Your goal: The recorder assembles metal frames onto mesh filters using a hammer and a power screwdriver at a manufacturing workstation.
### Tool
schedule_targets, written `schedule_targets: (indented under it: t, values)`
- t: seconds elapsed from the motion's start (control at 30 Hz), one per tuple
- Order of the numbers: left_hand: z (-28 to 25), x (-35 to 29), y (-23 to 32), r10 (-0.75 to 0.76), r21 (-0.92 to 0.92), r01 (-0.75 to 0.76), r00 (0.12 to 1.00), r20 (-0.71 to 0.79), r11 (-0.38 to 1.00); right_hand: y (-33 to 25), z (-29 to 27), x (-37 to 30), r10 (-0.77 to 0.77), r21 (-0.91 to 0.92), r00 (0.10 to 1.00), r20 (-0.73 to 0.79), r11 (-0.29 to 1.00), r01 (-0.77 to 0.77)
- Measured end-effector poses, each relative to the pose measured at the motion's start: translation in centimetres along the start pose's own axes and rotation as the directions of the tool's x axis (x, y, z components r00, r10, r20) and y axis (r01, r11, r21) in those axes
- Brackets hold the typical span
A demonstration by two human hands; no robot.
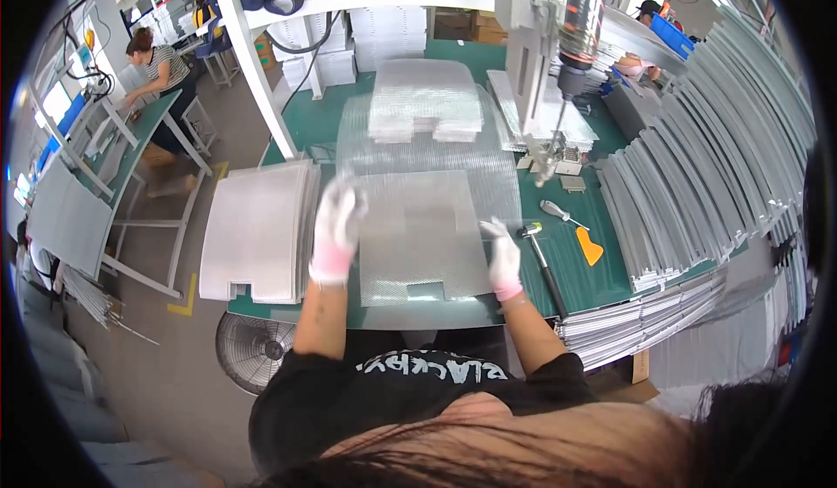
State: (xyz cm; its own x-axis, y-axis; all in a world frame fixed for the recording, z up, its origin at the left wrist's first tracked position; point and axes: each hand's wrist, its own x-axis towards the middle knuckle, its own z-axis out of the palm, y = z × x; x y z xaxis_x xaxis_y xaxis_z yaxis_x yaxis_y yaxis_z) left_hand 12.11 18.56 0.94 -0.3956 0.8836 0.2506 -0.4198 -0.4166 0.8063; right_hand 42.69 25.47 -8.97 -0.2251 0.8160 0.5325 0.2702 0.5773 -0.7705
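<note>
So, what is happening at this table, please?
A person's gloved left hand, blurred, is near the left edge of a grey mesh panel; the right hand, open, is beside its right edge. The panel lies over a green table. More panels are stacked to the left; a hammer and a screwdriver lie to the right.

Hammer [547, 270] right of mesh sheet [420, 237]

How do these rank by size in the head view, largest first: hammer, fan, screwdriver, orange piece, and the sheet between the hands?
1. Sheet
2. Fan, partly hidden
3. Hammer
Unranked, too close: screwdriver, longer; orange piece, broader.
</note>
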Motion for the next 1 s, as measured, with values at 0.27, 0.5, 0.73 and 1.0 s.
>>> schedule_targets:
  t: [0.27,0.5,0.73,1.0]
  values:
    - [-1.8,-12.5,-1.9,0.012,0.777,0.115,0.988,-0.156,0.620,-8.9,-3.0,-1.2,0.353,0.061,0.905,0.240,0.924,-0.376]
    - [-1.1,-13.2,-0.8,-0.169,0.938,0.219,0.969,-0.179,0.267,-9.8,-3.5,-5.1,0.365,-0.216,0.902,0.230,0.923,-0.318]
    - [-2.3,-12.7,-1.9,-0.156,0.988,0.120,0.982,-0.104,0.100,-7.5,-1.9,-7.4,0.326,-0.345,0.928,0.179,0.904,-0.251]
    - [-2.8,-12.6,-2.0,-0.226,0.989,0.143,0.965,-0.130,0.042,-6.8,-1.4,-7.9,0.230,-0.434,0.954,0.192,0.892,-0.128]
